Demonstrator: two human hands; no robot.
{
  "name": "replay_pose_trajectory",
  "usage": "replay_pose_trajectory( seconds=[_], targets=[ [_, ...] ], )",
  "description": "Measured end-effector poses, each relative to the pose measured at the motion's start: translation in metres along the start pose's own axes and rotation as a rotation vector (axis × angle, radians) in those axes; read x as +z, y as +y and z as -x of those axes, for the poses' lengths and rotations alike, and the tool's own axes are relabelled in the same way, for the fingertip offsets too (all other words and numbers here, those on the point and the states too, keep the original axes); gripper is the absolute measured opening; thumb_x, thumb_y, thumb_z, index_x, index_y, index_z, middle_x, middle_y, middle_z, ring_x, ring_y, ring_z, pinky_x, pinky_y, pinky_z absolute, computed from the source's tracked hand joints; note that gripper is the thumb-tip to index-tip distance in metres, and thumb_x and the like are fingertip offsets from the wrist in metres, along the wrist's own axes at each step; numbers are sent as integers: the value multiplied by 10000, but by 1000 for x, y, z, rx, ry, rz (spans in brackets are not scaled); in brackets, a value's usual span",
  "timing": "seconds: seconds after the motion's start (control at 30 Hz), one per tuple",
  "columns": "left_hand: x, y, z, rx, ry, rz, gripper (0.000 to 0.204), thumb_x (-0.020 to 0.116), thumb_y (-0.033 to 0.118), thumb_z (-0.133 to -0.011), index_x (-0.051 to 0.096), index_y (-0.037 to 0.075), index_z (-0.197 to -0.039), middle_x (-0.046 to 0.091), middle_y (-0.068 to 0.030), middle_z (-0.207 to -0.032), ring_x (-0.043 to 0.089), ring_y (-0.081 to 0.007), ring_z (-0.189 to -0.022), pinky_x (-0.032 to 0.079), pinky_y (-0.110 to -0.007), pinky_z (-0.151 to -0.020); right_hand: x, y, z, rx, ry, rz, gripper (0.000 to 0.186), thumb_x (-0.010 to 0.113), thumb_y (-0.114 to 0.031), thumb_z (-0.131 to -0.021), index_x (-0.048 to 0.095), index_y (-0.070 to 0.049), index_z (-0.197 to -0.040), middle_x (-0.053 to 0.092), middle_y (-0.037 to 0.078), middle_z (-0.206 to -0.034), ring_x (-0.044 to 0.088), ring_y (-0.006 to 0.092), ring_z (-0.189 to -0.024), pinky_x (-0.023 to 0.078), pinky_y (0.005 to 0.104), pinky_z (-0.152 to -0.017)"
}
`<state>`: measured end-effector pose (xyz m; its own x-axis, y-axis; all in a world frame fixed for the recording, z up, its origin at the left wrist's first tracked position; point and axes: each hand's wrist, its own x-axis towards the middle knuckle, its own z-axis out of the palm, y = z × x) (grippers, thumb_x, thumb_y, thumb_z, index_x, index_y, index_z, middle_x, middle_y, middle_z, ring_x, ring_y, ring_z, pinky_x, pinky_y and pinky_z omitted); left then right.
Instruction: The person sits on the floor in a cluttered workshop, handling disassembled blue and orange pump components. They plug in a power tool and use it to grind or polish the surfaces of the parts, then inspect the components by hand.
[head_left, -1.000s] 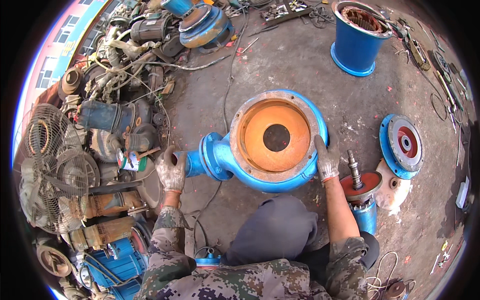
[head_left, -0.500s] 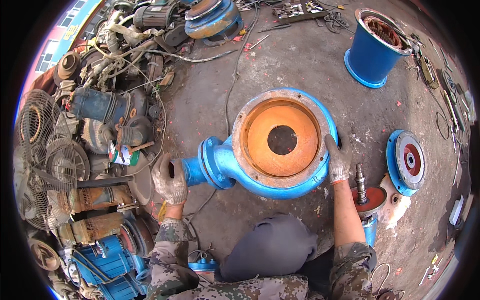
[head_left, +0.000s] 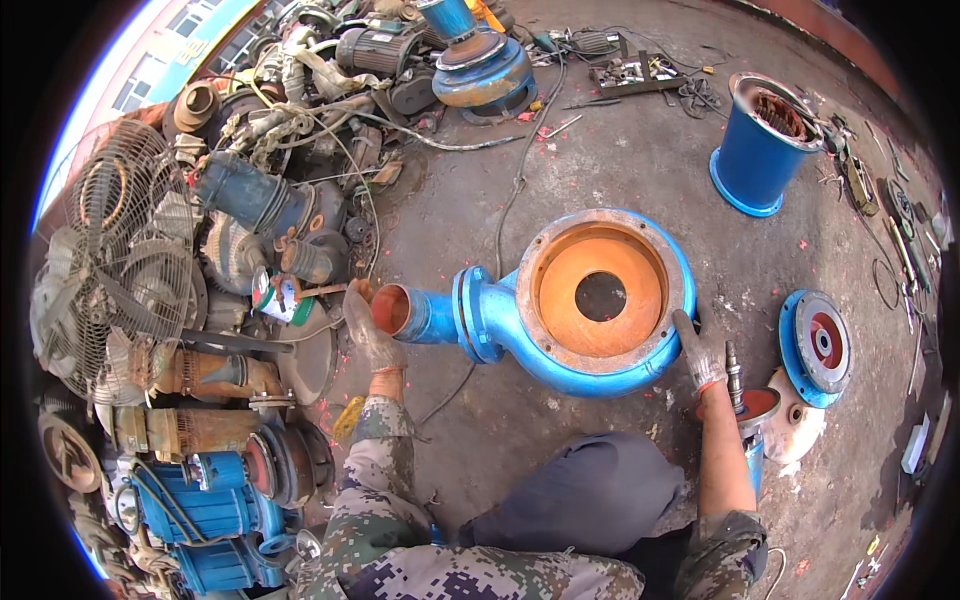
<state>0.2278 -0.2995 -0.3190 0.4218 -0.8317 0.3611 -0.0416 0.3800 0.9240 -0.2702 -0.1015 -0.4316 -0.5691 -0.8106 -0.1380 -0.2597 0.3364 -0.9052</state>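
Observation:
A blue pump casing lies on the ground before me, its round opening facing up. Orange-brown colour covers the inside, with a dark hole at the centre. On its left side a bolted flange joins a short blue pipe with a rusty mouth. My left hand, in a dirty work glove, is right beside that mouth, fingers stretched and somewhat blurred. Whether it touches the rim I cannot tell. Against the casing's right side rests my gloved right hand, fingers extended and not wrapped round anything.
Left lies a heap of old motors and pumps, with a wire fan guard and blue motor. A blue cylinder stands far right. Nearer are a flanged cover and an upright shaft. A cable runs behind the casing.
My left hand has loosened from the pipe's end, so the rusty mouth shows. My right hand has moved slightly down the casing's side. The whole view has shifted and tilted.

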Motion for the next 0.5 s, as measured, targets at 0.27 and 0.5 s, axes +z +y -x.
replay_pose_trajectory(
  seconds=[0.27,0.5],
  targets=[
    [-91,-171,134,-290,-390,-1043,496,658,262,-1010,631,6,-1433,720,-255,-1321,712,-375,-1215,550,-461,-1027,-110,-9,26,-338,-136,640,466,744,-304,-976,691,-34,-1352,673,227,-1396,657,428,-1267,533,510,-1066],
    [-146,-177,174,280,-901,-1473,396,697,233,-963,693,103,-1336,708,-262,-1115,712,-471,-974,579,-562,-835,-199,47,160,-480,-78,738,728,863,-238,-829,582,-63,-1477,606,206,-1429,609,394,-1318,500,526,-1098]
  ],
)
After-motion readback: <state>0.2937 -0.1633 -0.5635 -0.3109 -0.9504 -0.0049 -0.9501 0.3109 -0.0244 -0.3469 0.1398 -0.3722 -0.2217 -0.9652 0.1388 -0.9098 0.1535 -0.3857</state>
